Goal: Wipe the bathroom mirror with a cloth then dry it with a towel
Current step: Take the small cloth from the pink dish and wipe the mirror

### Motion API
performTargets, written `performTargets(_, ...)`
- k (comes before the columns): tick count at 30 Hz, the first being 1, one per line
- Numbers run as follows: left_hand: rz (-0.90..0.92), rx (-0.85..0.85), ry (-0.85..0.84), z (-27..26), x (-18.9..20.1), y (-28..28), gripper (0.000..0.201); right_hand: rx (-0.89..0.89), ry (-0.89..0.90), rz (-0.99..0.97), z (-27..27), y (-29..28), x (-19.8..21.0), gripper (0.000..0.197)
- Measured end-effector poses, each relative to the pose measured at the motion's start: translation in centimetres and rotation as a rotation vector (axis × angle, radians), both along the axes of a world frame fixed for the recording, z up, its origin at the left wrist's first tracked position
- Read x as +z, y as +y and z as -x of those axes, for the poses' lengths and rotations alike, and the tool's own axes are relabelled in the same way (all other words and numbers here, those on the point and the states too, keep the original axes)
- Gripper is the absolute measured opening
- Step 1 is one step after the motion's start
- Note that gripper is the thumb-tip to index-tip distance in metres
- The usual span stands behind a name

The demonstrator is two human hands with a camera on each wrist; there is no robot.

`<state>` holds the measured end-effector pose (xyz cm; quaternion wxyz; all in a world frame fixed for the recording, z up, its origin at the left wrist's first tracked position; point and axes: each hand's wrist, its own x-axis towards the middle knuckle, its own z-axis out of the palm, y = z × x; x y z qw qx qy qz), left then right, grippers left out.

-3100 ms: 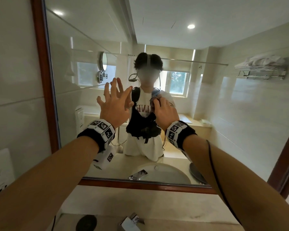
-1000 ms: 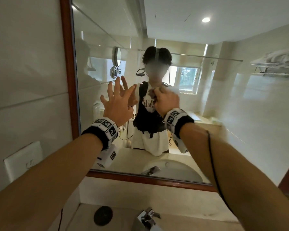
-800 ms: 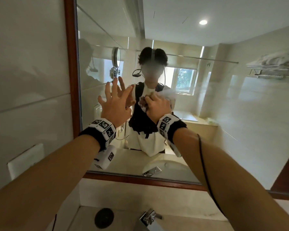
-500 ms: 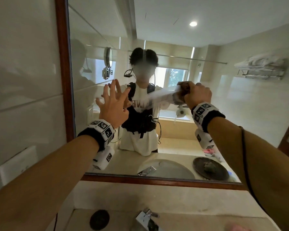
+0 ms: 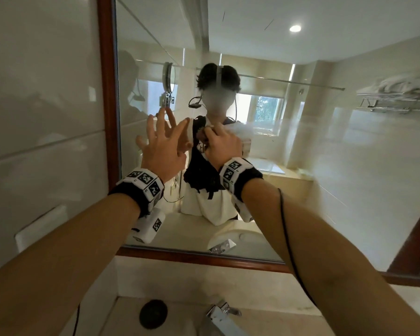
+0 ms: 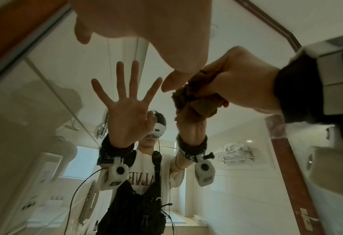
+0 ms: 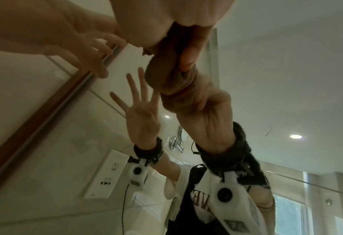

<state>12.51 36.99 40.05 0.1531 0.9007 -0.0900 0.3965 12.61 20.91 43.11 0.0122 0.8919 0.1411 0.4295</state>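
Observation:
The wood-framed mirror [image 5: 325,166] fills the wall ahead. My left hand [image 5: 164,141] lies flat on the glass with its fingers spread and straight; in the left wrist view this left hand [image 6: 142,28] shows at the top, with its reflected palm below. Just to its right, my right hand [image 5: 222,145] grips a bunched brown cloth [image 6: 194,101] and presses it on the glass. The right wrist view shows the cloth [image 7: 162,74] wadded under the curled fingers. A wet smear [image 5: 255,132] trails right of the hand.
A white towel [image 5: 398,86] on a metal rack shows as a reflection at the upper right. Below the mirror are the sink's faucet [image 5: 222,314] and the drain [image 5: 153,314]. A wall plate [image 5: 41,224] sits left of the frame.
Half a second ago my right hand was out to the right with the cloth; it has swept back left beside the left hand. The left hand has stayed on the glass.

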Motion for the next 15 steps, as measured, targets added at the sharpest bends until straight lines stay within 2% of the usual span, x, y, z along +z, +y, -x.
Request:
performTargets(4,-0.010,0.022,0.006,0.0,0.0,0.7,0.082,-0.006,-0.023,0.032,0.1,-2.3,0.4,0.031)
performTargets(8,-0.029,0.029,0.026,0.0,0.0,-0.1,0.084,-0.065,-0.063,-0.069,1.2,-7.7,2.0,0.027)
performTargets(12,-0.046,0.027,0.063,0.3,0.6,-1.6,0.082,-0.210,-0.032,-0.232,3.3,-12.6,3.7,0.033)
performTargets(15,-0.028,-0.003,0.059,0.3,0.7,-2.5,0.081,-0.249,-0.053,-0.254,3.8,-13.4,3.2,0.042)
